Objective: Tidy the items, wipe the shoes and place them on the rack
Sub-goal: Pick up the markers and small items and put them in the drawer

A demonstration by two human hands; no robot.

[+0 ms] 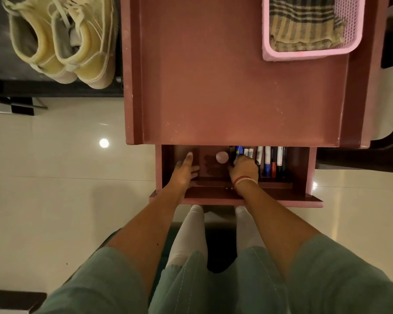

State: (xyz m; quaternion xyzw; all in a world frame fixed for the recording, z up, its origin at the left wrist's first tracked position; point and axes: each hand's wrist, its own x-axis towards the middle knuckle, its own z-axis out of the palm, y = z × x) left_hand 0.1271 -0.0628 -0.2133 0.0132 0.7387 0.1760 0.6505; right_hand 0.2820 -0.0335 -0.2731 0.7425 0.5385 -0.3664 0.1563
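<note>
Your right grip (245, 170), fingers curled at the batteries (248, 152), hold unclear, sits just left of markers (268, 162) lying lengthwise away from you; left grip (185, 172) flat, empty.

In the open drawer (301, 164), the left hand (185, 171) lies flat while the right hand (244, 169) touches batteries (248, 152).
</note>
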